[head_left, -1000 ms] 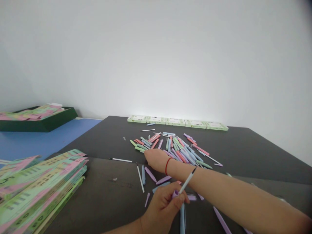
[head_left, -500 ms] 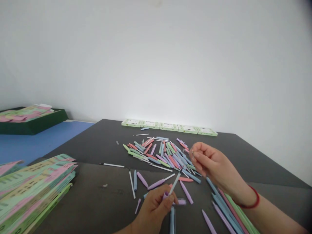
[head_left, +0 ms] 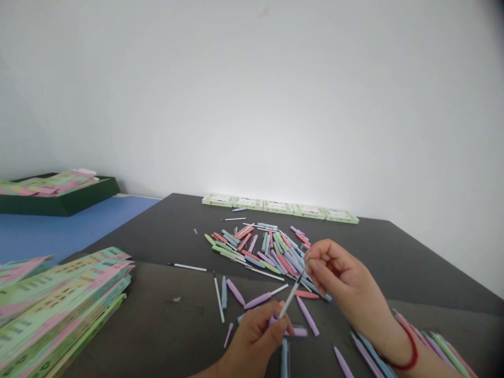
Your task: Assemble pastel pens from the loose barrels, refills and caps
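Note:
My left hand (head_left: 255, 336) is closed around a purple pen barrel (head_left: 273, 318), from which a white pen refill (head_left: 289, 302) with a dark tip points up and right. My right hand (head_left: 346, 286) is pinched beside the refill's tip; something tiny and pale seems to be between thumb and forefinger, too small to name. Under and around my left hand lie loose purple barrels (head_left: 307, 316), a blue capped pen (head_left: 284, 357) and a purple cap (head_left: 297, 332). Beyond my hands spreads a pile of pastel pen parts (head_left: 281, 254), with white refills among them.
Several flat pale-green boxes (head_left: 277, 207) line the table's back edge. At left are stacked printed cartons (head_left: 71, 304) and a dark green tray (head_left: 79, 202) of cartons on a blue surface (head_left: 114, 215). More pens (head_left: 449, 346) lie by my right forearm.
My right hand has come back from the pile's left side to the tip of the refill, its fingers pinched. My left hand keeps its hold on the barrel and refill.

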`<control>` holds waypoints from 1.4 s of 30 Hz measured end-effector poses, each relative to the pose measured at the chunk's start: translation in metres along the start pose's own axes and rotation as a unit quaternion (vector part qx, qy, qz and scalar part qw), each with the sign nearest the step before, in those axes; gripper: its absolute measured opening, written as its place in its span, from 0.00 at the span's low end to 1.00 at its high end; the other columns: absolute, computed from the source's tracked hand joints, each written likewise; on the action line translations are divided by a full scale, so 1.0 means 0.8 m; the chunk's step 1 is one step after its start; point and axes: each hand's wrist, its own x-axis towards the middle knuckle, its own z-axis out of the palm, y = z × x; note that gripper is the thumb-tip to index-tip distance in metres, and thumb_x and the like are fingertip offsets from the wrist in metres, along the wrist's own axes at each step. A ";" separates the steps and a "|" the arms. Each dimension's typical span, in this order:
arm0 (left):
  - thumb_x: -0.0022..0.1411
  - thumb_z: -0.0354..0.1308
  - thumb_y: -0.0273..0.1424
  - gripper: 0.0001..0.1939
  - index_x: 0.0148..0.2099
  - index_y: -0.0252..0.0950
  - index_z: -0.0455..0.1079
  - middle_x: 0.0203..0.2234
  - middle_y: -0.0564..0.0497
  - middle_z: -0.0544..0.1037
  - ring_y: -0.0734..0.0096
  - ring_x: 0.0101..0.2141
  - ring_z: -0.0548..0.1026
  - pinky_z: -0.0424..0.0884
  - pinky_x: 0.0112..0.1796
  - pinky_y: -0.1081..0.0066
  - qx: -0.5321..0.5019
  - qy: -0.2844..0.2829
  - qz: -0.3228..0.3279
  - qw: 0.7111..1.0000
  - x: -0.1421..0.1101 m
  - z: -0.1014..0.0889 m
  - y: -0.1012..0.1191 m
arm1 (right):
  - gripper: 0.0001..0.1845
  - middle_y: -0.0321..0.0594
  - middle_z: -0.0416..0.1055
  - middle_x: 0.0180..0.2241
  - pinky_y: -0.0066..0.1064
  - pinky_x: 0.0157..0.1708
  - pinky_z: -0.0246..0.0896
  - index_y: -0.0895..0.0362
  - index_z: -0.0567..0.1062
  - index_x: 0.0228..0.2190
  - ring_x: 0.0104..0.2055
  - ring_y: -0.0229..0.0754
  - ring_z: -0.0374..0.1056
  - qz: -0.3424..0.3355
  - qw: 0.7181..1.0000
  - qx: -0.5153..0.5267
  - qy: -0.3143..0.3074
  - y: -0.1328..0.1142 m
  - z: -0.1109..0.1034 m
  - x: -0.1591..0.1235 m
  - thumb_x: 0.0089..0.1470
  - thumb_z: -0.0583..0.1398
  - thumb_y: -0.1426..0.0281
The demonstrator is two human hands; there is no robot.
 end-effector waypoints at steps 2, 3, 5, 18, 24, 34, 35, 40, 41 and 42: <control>0.63 0.50 0.47 0.20 0.32 0.34 0.68 0.14 0.61 0.52 0.78 0.18 0.49 0.46 0.21 0.74 -0.001 0.007 0.001 1.000 0.000 0.001 0.000 | 0.04 0.27 0.58 0.21 0.21 0.21 0.55 0.55 0.67 0.31 0.21 0.31 0.55 0.000 1.000 0.010 0.001 0.002 0.001 -0.001 0.56 0.57 0.68; 0.62 0.50 0.47 0.20 0.32 0.34 0.68 0.14 0.61 0.52 0.78 0.18 0.50 0.46 0.21 0.74 -0.002 0.010 0.001 1.000 -0.001 0.001 0.000 | 0.04 0.28 0.59 0.22 0.21 0.21 0.56 0.55 0.67 0.31 0.22 0.31 0.56 -0.003 1.000 0.014 -0.001 0.003 0.002 -0.002 0.55 0.57 0.68; 0.62 0.51 0.47 0.20 0.32 0.34 0.68 0.14 0.61 0.52 0.78 0.18 0.50 0.46 0.22 0.74 -0.006 0.011 -0.004 1.000 -0.001 0.002 0.000 | 0.03 0.29 0.60 0.24 0.21 0.22 0.57 0.54 0.68 0.30 0.24 0.32 0.57 -0.015 1.000 0.024 -0.005 0.004 0.005 -0.002 0.54 0.58 0.69; 0.64 0.50 0.45 0.18 0.33 0.34 0.66 0.13 0.63 0.51 0.80 0.16 0.47 0.44 0.20 0.74 -0.040 -0.005 0.006 0.999 0.002 0.000 -0.006 | 0.10 0.34 0.67 0.27 0.27 0.25 0.57 0.52 0.71 0.39 0.28 0.38 0.63 0.068 0.985 0.161 0.008 0.034 0.020 -0.005 0.55 0.60 0.63; 0.63 0.50 0.46 0.19 0.33 0.34 0.66 0.14 0.62 0.52 0.80 0.17 0.48 0.44 0.21 0.74 -0.036 -0.008 0.002 0.999 0.001 0.001 -0.004 | 0.03 0.34 0.68 0.27 0.27 0.31 0.60 0.53 0.73 0.33 0.30 0.38 0.64 0.017 0.999 0.025 -0.039 0.021 0.016 -0.009 0.54 0.60 0.68; 0.65 0.49 0.44 0.18 0.33 0.34 0.65 0.17 0.60 0.52 0.78 0.19 0.51 0.48 0.23 0.73 -0.009 -0.004 -0.004 1.000 -0.001 0.001 0.004 | 0.05 0.33 0.67 0.26 0.26 0.27 0.57 0.54 0.75 0.33 0.26 0.36 0.62 0.011 0.993 -0.039 -0.108 0.013 0.020 -0.017 0.55 0.58 0.70; 0.65 0.49 0.44 0.18 0.33 0.34 0.66 0.17 0.60 0.53 0.77 0.20 0.51 0.49 0.24 0.73 0.001 -0.004 -0.001 1.000 -0.002 0.001 0.008 | 0.06 0.33 0.66 0.25 0.26 0.27 0.57 0.54 0.75 0.30 0.27 0.36 0.62 0.010 0.991 -0.060 -0.117 0.013 0.019 -0.018 0.55 0.57 0.70; 0.63 0.51 0.43 0.16 0.35 0.34 0.69 0.24 0.56 0.61 0.74 0.26 0.58 0.54 0.29 0.73 0.091 -0.006 0.034 0.995 -0.002 0.001 0.025 | 0.09 0.30 0.63 0.19 0.25 0.23 0.55 0.54 0.73 0.31 0.21 0.35 0.60 0.055 0.996 -0.029 -0.069 0.010 0.010 -0.024 0.58 0.54 0.66; 0.64 0.51 0.42 0.16 0.35 0.34 0.69 0.23 0.56 0.61 0.73 0.26 0.58 0.54 0.29 0.73 0.102 -0.008 0.033 0.994 -0.002 0.000 0.026 | 0.10 0.30 0.63 0.19 0.26 0.23 0.56 0.55 0.73 0.32 0.20 0.35 0.60 0.057 0.997 -0.012 -0.059 0.010 0.008 -0.025 0.59 0.54 0.65; 0.64 0.50 0.42 0.16 0.35 0.34 0.69 0.22 0.56 0.60 0.73 0.25 0.58 0.54 0.29 0.73 0.108 -0.010 0.031 0.994 -0.002 -0.001 0.026 | 0.11 0.30 0.63 0.19 0.26 0.22 0.56 0.55 0.73 0.32 0.20 0.35 0.60 0.056 0.997 -0.001 -0.052 0.009 0.006 -0.026 0.59 0.54 0.63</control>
